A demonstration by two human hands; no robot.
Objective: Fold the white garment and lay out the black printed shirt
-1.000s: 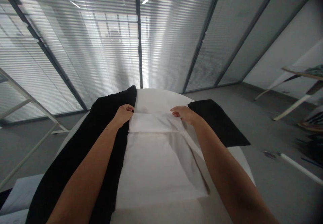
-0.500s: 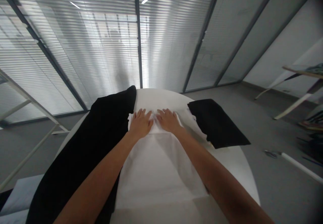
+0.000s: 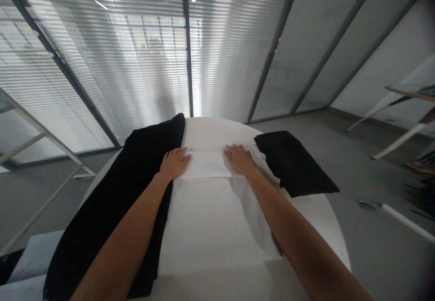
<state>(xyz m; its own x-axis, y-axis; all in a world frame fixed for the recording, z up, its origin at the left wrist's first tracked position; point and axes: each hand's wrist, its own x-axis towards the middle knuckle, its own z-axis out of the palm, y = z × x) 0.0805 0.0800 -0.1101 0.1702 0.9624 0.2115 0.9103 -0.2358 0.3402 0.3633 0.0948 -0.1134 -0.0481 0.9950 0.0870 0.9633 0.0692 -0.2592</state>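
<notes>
A white cloth (image 3: pixel 207 219) lies spread along the middle of the round white table (image 3: pixel 217 131), with a folded band across its far end. My left hand (image 3: pixel 175 163) rests flat on the left end of that band, fingers stretched out, beside a long black cloth (image 3: pixel 112 201). On the band's right end lies my right hand (image 3: pixel 238 158), also flat with its fingers extended. A smaller folded black cloth (image 3: pixel 295 163) is to the right of it, next to a ruffled white edge. Neither hand grips anything.
Behind the table stands a glass partition with blinds (image 3: pixel 142 65). A white metal frame (image 3: pixel 44 133) is at the left, above white sheets (image 3: pixel 37 253). On the right are another table (image 3: pixel 411 93), a white pole (image 3: pixel 408 224) and scissors (image 3: pixel 367 206).
My hands have slid apart from the middle of the folded band, the left one leftward and the right one rightward. The band between them now looks flatter and smoother.
</notes>
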